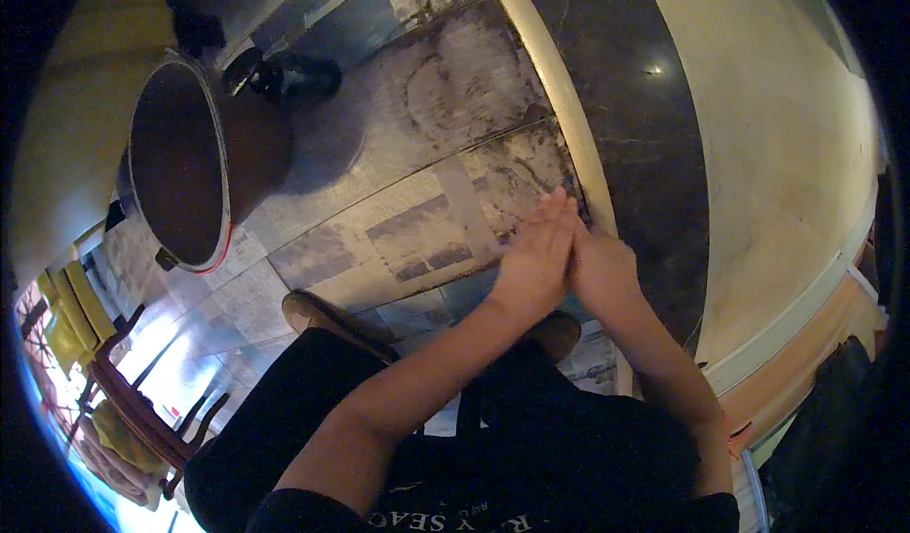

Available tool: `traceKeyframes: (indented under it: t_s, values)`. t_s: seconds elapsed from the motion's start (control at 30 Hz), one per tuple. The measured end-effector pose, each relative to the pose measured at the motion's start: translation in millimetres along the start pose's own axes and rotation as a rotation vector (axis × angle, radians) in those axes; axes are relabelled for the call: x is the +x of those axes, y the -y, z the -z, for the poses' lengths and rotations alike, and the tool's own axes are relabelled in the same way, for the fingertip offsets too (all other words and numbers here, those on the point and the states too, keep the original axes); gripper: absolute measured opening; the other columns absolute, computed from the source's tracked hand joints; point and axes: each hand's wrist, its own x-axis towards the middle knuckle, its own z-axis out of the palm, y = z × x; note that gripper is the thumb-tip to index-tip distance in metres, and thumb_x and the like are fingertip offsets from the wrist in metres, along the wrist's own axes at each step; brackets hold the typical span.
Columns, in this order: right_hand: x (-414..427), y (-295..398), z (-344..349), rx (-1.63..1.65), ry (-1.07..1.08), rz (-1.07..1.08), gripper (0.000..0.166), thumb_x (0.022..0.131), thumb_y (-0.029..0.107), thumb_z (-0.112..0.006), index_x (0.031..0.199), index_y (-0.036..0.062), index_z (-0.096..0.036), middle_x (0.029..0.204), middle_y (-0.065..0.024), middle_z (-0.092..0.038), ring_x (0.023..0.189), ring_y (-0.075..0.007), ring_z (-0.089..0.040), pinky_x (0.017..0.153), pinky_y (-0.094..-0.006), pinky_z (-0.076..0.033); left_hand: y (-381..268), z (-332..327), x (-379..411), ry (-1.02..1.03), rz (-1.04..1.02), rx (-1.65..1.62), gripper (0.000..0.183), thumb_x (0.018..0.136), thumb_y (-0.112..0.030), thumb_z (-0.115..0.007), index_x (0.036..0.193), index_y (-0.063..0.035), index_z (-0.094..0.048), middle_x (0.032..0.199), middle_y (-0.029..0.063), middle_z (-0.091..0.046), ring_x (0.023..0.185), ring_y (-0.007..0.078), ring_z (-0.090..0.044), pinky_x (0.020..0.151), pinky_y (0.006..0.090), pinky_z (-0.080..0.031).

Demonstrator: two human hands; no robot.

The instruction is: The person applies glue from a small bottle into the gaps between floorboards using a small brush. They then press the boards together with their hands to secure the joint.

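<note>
My left hand (537,259) and my right hand (604,266) meet in front of me, palms facing and fingers stretched forward. No object shows between them, though the space between the palms is hidden. Which arm belongs to which side follows the sleeves at the bottom of the view. Beyond the fingertips lies the patterned tile floor (419,227), with dark stains near a pale curved edge strip (561,99). The hands are nearest to this strip, above it in the view; whether they touch it cannot be told.
A dark round-topped bin or stool (178,163) with a pale rim stands at the left. A wooden chair (135,398) is at the lower left. Dark stone flooring (633,128) and a pale wall or panel (768,178) lie to the right. My shoes (306,310) rest on the tiles.
</note>
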Motion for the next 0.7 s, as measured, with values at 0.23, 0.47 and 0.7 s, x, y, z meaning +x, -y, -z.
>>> traceKeyframes:
  t_s: [0.23,0.47,0.7]
  values:
    - [30.8,11.2,8.6,-0.035,-0.062,0.083,0.032,0.088,0.015,-0.046,0.117,0.0068,-0.056,0.076,-0.0162,-0.066,0.069,-0.0355,-0.067,0.064,-0.0487,-0.054,7.4,15.1,18.1,0.002,0.110,0.012,0.069,0.078,-0.004,-0.057,0.141,0.0062,-0.031,0.149,0.0257,-0.028,0.137,0.0397,-0.033,0.111,0.0441,-0.032]
    - [57.3,16.4,10.6,0.038,-0.125,0.120,0.028,0.084,0.016,-0.054,0.110,0.0068,-0.058,0.080,-0.0169,-0.066,0.072,-0.0358,-0.065,0.065,-0.0453,-0.053,19.3,27.6,35.0,-0.131,0.081,0.063,0.067,0.076,-0.001,-0.058,0.139,0.0062,-0.034,0.147,0.0260,-0.033,0.134,0.0407,-0.036,0.112,0.0445,-0.030]
    - [47.5,-24.5,19.9,0.011,-0.172,-0.034,0.021,0.088,0.017,-0.049,0.095,0.0032,-0.063,0.084,-0.0196,-0.066,0.075,-0.0351,-0.068,0.064,-0.0471,-0.055,-0.6,-5.7,65.8,-0.144,-0.017,-0.015,0.068,0.075,0.000,-0.058,0.138,0.0054,-0.035,0.145,0.0267,-0.035,0.131,0.0419,-0.039,0.110,0.0449,-0.032]
